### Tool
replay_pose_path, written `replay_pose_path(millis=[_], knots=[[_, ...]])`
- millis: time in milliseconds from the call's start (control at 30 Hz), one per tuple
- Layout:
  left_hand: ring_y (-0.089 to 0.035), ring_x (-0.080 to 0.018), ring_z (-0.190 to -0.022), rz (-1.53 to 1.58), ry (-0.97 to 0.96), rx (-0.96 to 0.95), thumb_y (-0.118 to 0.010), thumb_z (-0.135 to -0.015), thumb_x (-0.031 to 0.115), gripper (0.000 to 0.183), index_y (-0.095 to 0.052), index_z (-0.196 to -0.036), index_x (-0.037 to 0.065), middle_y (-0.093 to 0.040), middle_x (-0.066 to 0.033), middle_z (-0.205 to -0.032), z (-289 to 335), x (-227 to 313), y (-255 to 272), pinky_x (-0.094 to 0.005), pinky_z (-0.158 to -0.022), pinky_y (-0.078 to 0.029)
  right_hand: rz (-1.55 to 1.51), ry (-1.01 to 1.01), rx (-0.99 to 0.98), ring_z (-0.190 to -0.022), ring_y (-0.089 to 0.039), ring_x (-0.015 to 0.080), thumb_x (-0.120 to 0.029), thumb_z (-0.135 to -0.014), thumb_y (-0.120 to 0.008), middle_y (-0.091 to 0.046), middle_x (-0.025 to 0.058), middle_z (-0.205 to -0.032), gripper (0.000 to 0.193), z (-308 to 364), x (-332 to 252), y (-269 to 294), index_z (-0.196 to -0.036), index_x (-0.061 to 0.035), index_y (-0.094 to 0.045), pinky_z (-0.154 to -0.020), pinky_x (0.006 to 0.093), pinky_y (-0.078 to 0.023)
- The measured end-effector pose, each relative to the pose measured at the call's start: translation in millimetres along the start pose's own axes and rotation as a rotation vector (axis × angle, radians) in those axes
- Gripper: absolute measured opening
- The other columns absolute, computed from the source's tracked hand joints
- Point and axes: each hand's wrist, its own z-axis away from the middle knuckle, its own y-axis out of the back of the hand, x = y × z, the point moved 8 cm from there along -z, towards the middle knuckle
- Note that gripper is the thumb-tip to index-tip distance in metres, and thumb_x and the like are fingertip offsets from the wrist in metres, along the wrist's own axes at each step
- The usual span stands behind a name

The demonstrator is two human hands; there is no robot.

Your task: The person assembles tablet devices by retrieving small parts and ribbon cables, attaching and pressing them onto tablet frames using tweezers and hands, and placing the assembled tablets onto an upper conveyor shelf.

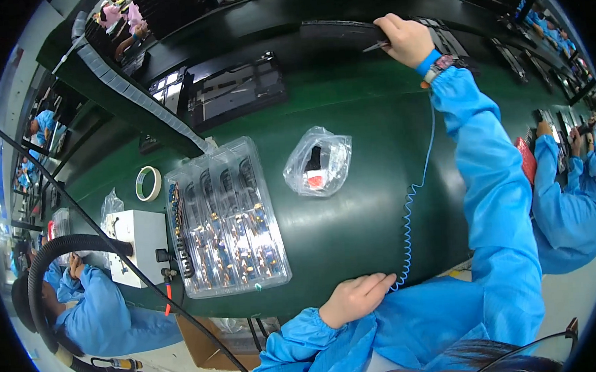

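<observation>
My right hand reaches to the far side of the bench, closed around tweezers whose thin metal tips stick out to the left. Its fingertips are at the right end of a dark flat panel; whether they grip it I cannot tell. A blue wrist strap and a watch sit on that wrist. From there a blue coiled cord runs down toward me. My left hand lies at the near bench edge, fingers stretched out beside the cord's lower end, with nothing seen in it.
A clear plastic tray of small parts stands left of centre. Near it are a clear bag, a tape roll and a white box with a black hose. Black frames lie farther back. Co-workers in blue sit on both sides.
</observation>
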Motion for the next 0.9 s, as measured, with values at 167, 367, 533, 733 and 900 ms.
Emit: replay_pose_path(millis=[167,367,533,733,900], knots=[[-0.061,-0.0203,-0.066,0.107,0.008,0.051,-0.061,-0.065,0.002,0.036,-0.059,-0.101,0.004,-0.061,-0.0077,-0.084,15,20,7,-0.0282,-0.057,-0.051,-0.013,-0.016,0.054,-0.068,-0.059,0.0264,-0.007,-0.061,-0.071,-0.055,0.0091,-0.085,0.043,35,-27,150,-0.1,-0.0065,-0.053,-0.058,0.0332,-0.049],[-0.06,-0.0232,-0.071,0.198,-0.044,-0.264,-0.058,-0.07,0.007,0.023,-0.054,-0.092,0.004,-0.059,-0.0084,-0.083,26,46,-26,-0.0315,-0.059,-0.049,-0.307,-0.173,-0.035,-0.062,-0.055,0.0306,0.006,-0.055,-0.067,-0.053,0.0141,-0.075,0.047,87,-83,258,-0.099,0.0001,-0.055,-0.054,0.0347,-0.044],[-0.058,-0.0249,-0.071,0.095,0.001,-0.439,-0.057,-0.07,0.008,0.02,-0.051,-0.089,0.004,-0.054,-0.0094,-0.076,43,57,-53,-0.0337,-0.06,-0.048,-0.101,0.02,-0.208,-0.055,-0.052,0.0174,-0.009,-0.062,-0.061,-0.049,0.005,-0.068,0.044,126,-159,271,-0.105,-0.003,-0.058,-0.046,0.0284,-0.041],[-0.057,-0.0254,-0.074,0.033,0.053,-0.409,-0.058,-0.069,0.007,0.024,-0.055,-0.093,0.004,-0.056,-0.0092,-0.079,62,65,-47,-0.0341,-0.065,-0.047,-0.258,0.201,-0.125,-0.048,-0.045,0.0094,-0.013,-0.06,-0.057,-0.046,-0.001,-0.065,0.038,128,-244,254,-0.098,-0.0074,-0.061,-0.04,0.0221,-0.034],[-0.056,-0.0234,-0.075,0.018,0.09,-0.357,-0.057,-0.071,0.007,0.024,-0.056,-0.094,0.004,-0.056,-0.0083,-0.081,71,64,-41,-0.0331,-0.065,-0.047,-0.284,0.213,0.021,-0.052,-0.046,0.0077,-0.015,-0.061,-0.057,-0.043,-0.0035,-0.063,0.02,125,-285,205,-0.08,-0.0083,-0.059,-0.041,0.0214,-0.031]])
